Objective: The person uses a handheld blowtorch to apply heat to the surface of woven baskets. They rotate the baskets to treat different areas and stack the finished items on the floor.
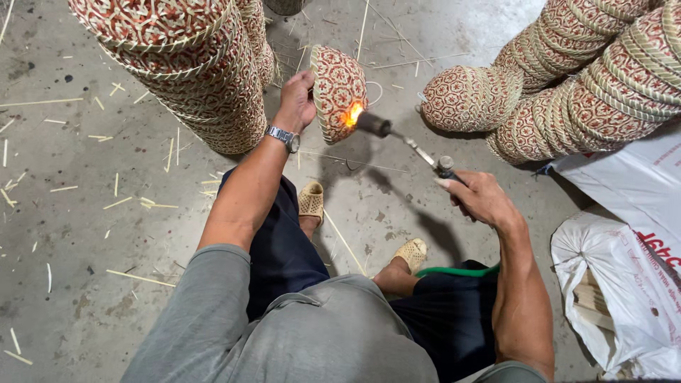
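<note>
Red-and-cream woven bamboo basket [338, 91] was held tilted by the left hand [298, 99]; metal gas torch [408, 143], gripped in the right hand [482, 198], flamed its rim.

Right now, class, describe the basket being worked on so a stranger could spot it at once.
Start at the tall stack of baskets at upper left. Just right of it, the left hand holds one basket off the concrete floor. Only this one has the torch flame licking its rim.
</note>
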